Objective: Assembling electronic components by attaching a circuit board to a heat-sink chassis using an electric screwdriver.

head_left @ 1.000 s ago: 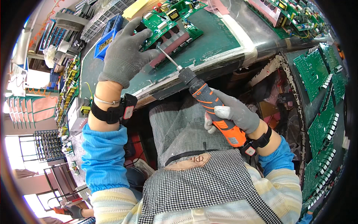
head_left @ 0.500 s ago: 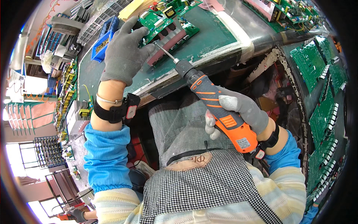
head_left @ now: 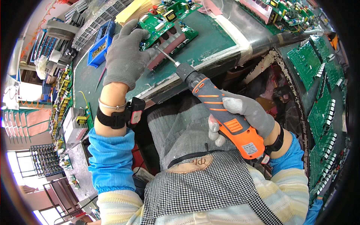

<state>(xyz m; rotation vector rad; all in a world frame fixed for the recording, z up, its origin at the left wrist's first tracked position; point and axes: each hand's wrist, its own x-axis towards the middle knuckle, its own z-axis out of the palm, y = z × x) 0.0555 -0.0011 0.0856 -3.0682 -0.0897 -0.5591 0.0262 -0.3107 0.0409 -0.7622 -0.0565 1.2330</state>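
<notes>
Green matting covers the workbench [head_left: 112, 77] before you, and circuit boards crowd every shelf around it. Your left hand [head_left: 125, 56], in a grey knit glove, lies fingers spread and palm down on a green circuit board [head_left: 159, 26] near the bench's front edge, pinning it to the mat; a dark finned block [head_left: 168, 47] sits along the board's near side. Your right hand [head_left: 245, 114], also gloved, is wrapped tight around the orange-and-grey electric screwdriver [head_left: 225, 116], with the index finger stretched along its top. You hold the tool tilted, and its thin metal bit [head_left: 165, 56] points up and left, its tip at the finned block just beside your left thumb. A black strap with a small dark box circles your left wrist [head_left: 116, 118].

To the left of your hand, a blue plastic bin [head_left: 98, 50] stands on the mat, filled with small brass-coloured parts too tiny to tell apart. A red pen-like stick [head_left: 100, 77] lies just below the bin. On your right, racks [head_left: 318, 97] hold rows of green boards standing on edge, and more boards lie flat at the bench's far end [head_left: 285, 11].
</notes>
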